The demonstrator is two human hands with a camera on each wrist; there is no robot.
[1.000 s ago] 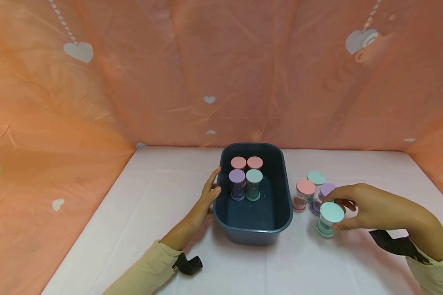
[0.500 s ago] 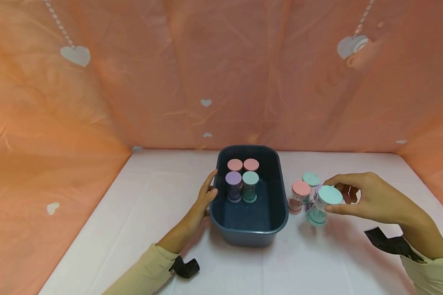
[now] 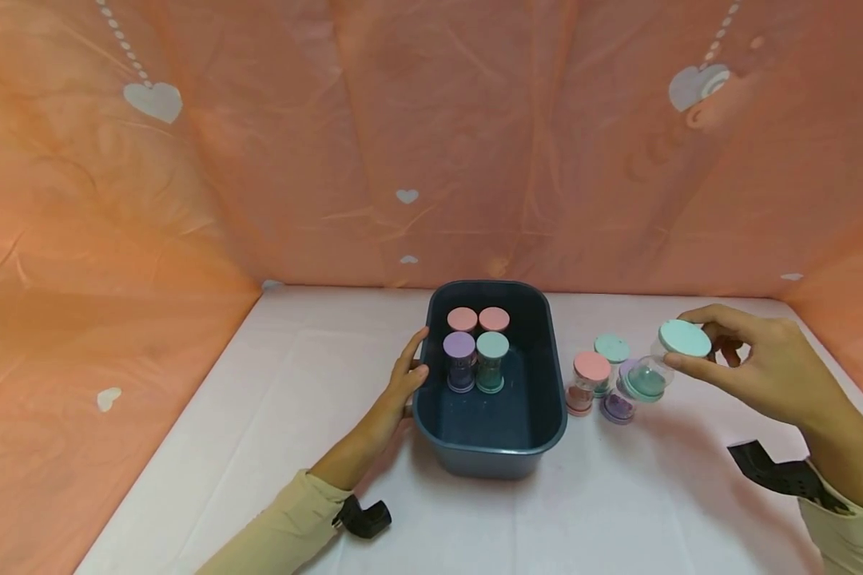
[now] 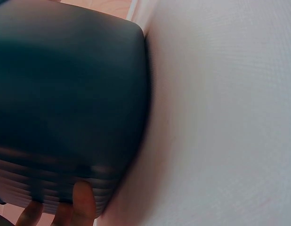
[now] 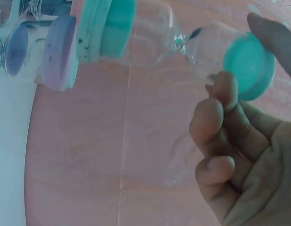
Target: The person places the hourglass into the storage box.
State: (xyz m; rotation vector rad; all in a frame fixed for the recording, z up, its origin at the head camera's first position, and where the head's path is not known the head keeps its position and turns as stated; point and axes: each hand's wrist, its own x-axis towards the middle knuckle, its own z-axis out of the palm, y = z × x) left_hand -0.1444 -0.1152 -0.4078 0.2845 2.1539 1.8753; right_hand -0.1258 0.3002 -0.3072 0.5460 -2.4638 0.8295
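Above the table (image 3: 316, 375), the right hand (image 3: 773, 363) holds a mint hourglass (image 3: 683, 339) higher.

A peach-orange sheet (image 3: 475, 120) closes off the far side, creased with vertical folds and faintly glossy. Along the left runs a left-hand sheet (image 3: 79, 279), brighter and more orange, while a right-hand sheet (image 3: 859, 311) borders the right. Toward the far left, a large pale heart (image 3: 153, 102) is printed below a dotted white line (image 3: 122, 44); a matching heart (image 3: 689, 88) appears toward the far right. A small heart (image 3: 407, 196) marks the middle. Below spreads a whitish, pink-tinged surface (image 3: 288, 359), faintly creased, its far edge nearly straight. The light is soft, dimmer toward the far right.
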